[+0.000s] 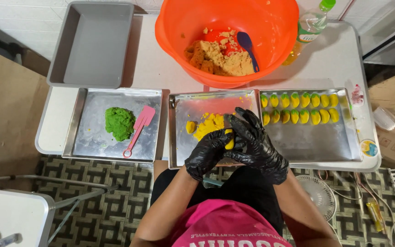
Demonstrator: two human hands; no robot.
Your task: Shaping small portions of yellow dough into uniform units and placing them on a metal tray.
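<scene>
Head view looks straight down on a white table (334, 59) where both gloved hands meet over the near edge of the middle tray (206, 103): the left hand (206, 153) cups a small yellow piece (229, 141) from below, and the right hand (254, 144) curls over it from the right, fingers (245, 119) bent around the top, so the piece is pinched between the two black gloves, just above that tray. Just beyond the hands, on the same tray, lies a heap of yellow dough (208, 124) with a small lump (190, 126) to its left. On the right tray (316, 142) two rows of yellow and green shaped pieces (298, 108) sit along the far side. On the left tray (97, 142) is a green dough ball (119, 122) with a pink spatula (139, 129) beside it. Farther off stand an orange bowl (179, 27) of brown crumbs with a blue scraper (248, 45), a grey pan (92, 43) and a bottle (309, 27)
</scene>
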